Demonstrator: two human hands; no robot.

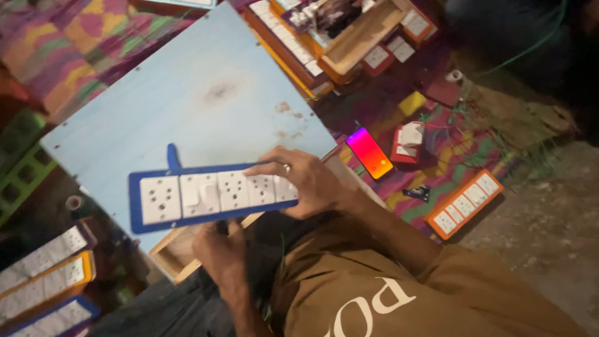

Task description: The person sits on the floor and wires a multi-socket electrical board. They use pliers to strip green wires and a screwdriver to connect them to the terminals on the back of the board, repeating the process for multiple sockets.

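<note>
Nearest the camera, below a brown shirt front, the left hand (219, 249) comes up from the lap under the near long edge of a blue-framed switch panel (209, 197); its fingers curl against the underside of the frame, so it seems to be gripping, though how tightly cannot be told because the panel hides the fingertips. Farther out, the right hand (304, 180) lies over the panel's right end, fingers spread flat across the white socket modules and thumb wrapped round the end, clamped on it from above. Both hands thus hold the same piece, the left at the middle of the near edge, the right at the right end.

Its long axis runs left to right across the person's body, tilted slightly, with the free left end reaching away from both hands. It hovers at the near edge of a pale blue board (187, 106), over a wooden box (176, 253) that shows just beneath it.

Beyond the board's right corner a lit phone (369, 152) lies on the patterned mat (449, 156), with an orange-framed panel (465, 203) farther right. More framed panels (43, 281) are stacked at the lower left, and a wooden tray of parts (349, 37) sits past the board's far edge
</note>
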